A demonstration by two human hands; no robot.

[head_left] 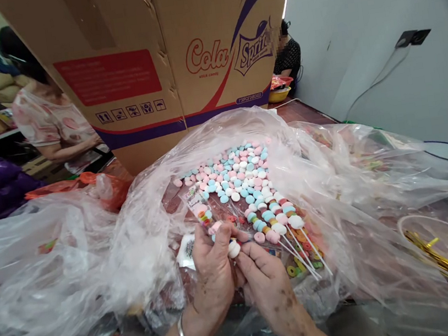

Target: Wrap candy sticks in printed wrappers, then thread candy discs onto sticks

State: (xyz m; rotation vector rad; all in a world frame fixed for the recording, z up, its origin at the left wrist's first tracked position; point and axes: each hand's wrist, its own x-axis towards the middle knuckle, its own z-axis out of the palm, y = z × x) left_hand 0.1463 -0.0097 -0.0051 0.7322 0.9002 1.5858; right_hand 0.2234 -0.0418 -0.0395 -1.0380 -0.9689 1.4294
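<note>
My left hand (213, 269) pinches a small clear packet (199, 207) that holds coloured ring candies and a pink lollipop. My right hand (264, 279) is closed on a white lollipop (234, 249), its head at the packet's mouth between both thumbs. Just beyond lies a heap of pink, blue and white lollipops (236, 180) on an open clear plastic bag (317, 177). Several lollipops (295, 230) lie with white sticks pointing toward me. Loose coloured ring candies (296, 266) sit under them.
A big cardboard box (159, 60) stands behind the heap. A bowl of gold twist ties (436, 257) is at the right. Crumpled plastic bags (52, 253) cover the left. Two other people sit beyond, one at left (50, 120), one behind the box (287, 53).
</note>
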